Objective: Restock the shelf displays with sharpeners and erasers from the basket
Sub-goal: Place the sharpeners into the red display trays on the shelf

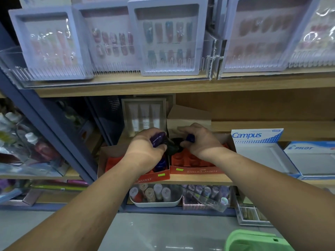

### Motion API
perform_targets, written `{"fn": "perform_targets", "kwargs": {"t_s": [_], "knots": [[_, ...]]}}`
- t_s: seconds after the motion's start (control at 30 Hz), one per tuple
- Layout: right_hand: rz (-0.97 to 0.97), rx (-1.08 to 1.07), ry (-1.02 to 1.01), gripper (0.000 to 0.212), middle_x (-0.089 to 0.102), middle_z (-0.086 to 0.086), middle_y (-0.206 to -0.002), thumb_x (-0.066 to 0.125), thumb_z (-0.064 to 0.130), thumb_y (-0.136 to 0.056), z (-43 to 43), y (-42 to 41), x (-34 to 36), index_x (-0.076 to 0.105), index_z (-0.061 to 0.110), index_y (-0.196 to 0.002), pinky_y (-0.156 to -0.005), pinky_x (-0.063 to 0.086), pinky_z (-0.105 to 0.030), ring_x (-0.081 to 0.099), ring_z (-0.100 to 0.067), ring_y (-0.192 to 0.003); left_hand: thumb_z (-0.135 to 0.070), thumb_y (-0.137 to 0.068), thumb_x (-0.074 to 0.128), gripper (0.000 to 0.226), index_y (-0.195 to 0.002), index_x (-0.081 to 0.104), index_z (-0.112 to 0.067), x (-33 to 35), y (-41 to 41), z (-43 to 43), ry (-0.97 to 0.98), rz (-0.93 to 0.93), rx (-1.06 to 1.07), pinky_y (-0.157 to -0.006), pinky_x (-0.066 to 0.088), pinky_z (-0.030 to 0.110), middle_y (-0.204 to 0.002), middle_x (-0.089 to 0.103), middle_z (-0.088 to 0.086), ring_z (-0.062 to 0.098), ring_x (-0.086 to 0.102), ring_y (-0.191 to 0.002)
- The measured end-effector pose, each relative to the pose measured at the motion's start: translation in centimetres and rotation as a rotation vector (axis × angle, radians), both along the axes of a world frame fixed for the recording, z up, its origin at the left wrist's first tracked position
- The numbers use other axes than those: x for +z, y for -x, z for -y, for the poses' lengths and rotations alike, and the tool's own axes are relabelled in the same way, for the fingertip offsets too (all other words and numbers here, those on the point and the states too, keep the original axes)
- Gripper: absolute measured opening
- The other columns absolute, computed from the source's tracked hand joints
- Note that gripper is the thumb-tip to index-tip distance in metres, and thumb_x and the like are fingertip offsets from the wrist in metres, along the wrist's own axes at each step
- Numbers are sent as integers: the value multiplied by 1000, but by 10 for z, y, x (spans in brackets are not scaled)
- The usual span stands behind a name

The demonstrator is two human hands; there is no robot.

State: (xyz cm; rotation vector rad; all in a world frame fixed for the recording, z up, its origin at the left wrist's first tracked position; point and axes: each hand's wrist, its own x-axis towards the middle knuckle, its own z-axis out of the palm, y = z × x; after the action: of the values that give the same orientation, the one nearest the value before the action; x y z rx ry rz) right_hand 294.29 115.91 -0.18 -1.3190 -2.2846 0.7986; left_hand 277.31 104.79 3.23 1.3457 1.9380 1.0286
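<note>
Two red display boxes stand side by side on the middle wooden shelf, the left box and the right box, each with moulded red slots. My left hand grips a purple sharpener above the left box, with dark sharpeners bunched by its fingertips. My right hand pinches a blue sharpener over the back of the right box. One blue sharpener sits in a slot of the left box. The green basket shows at the bottom right, on the floor side.
A Campus box and a Pilot box stand right of the red boxes. Clear trays of press-on nail sets fill the shelf above. A white tub of small tubes sits on the lower shelf. A blue upright post divides the shelving at left.
</note>
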Motion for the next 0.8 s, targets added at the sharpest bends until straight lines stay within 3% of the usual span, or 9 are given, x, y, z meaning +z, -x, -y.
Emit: {"fn": "perform_targets", "kwargs": {"t_s": [0.07, 0.13, 0.23, 0.37, 0.53, 0.6, 0.67, 0.8], "knots": [[-114, -89, 38, 51, 56, 6, -122, 75, 22, -89, 3, -12, 5, 59, 34, -136, -100, 49, -26, 59, -18, -113, -14, -91, 74, 31, -112, 65, -34, 3, -7, -6, -26, -52, -10, -84, 57, 27, -103, 67, -11, 14, 66, -97], [-223, -158, 169, 49, 61, -1, -123, 68, 14, -90, 11, -29, 11, 57, 28, -135, -86, 51, -17, 63, -18, -105, -15, -90, 76, 33, -114, 62, -33, 6, -18, -16, -62, -105, -34, -78, 48, 18, -102, 62, -18, 8, 61, -96], [-383, -252, 423, 50, 66, 0, -119, 66, 0, -85, 25, -54, 14, 60, 29, -125, -68, 59, -28, 67, -21, -98, -13, -88, 78, 35, -109, 61, -37, 8, -36, -32, -63, -116, -63, -83, 46, 22, -97, 59, -22, 7, 60, -97], [-631, -348, 511, 44, 75, -6, -109, 84, -2, -75, 40, -83, 11, 69, 9, -114, -61, 55, -25, 71, -21, -82, -11, -85, 80, 30, -107, 72, -30, 1, -50, -52, -49, -218, -61, -89, 53, 28, -101, 69, -12, 13, 63, -97], [-799, -383, 576, 30, 78, -13, -98, 84, 2, -79, 53, -101, 3, 74, 9, -106, -70, 60, -30, 73, -24, -80, -12, -85, 78, 19, -96, 75, -27, -10, -61, -63, 8, -311, -97, -85, 56, 33, -94, 72, -5, 18, 66, -94], [-860, -411, 612, 28, 77, -13, -100, 82, 5, -83, 56, -104, 4, 73, 13, -108, -63, 62, -33, 72, -26, -72, -10, -84, 78, 20, -96, 76, -26, -11, -63, -64, -4, -301, -86, -83, 56, 30, -91, 72, -7, 16, 66, -90], [-861, -432, 631, 31, 77, -12, -100, 83, 8, -83, 57, -106, 3, 72, 17, -110, -58, 61, -32, 70, -25, -65, -9, -84, 77, 20, -95, 77, -26, -11, -66, -65, -1, -304, -95, -82, 56, 30, -91, 73, -7, 15, 66, -89], [-861, -482, 635, 38, 78, -17, -93, 83, 2, -80, 58, -112, -3, 69, 11, -114, -64, 60, -32, 73, -24, -70, -8, -85, 76, 19, -93, 75, -26, -13, -67, -67, 20, -301, -85, -83, 56, 32, -90, 72, -5, 18, 66, -89]]}}
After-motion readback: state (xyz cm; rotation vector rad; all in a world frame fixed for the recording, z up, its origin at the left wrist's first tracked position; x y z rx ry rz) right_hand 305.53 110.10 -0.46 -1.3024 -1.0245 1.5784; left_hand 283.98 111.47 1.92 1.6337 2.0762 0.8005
